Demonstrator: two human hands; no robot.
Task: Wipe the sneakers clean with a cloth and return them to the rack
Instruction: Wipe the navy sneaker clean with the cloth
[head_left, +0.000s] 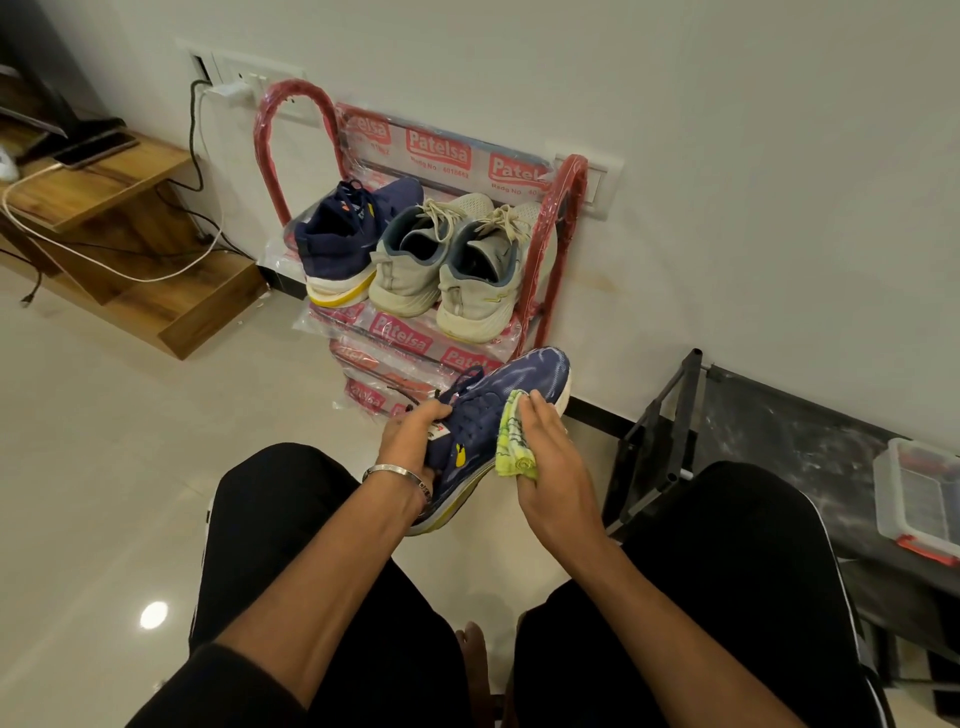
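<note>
- Sneaker (498, 410) sits mid-frame, just below the rack (550, 244), its long axis running from heel at lower left to toe at upper right.
- Left hand (410, 441) has its grip curled round the collar and heel end, holding the shoe up.
- Right hand (545, 457) presses a folded cloth (511, 436) against the shoe's right flank, fingers fairly straight over it, thumb tucked under the fold.
- Toe lies up and right of the cloth, so the wipe likely runs along that axis.
- Three other shoes fill the rack's top shelf.
</note>
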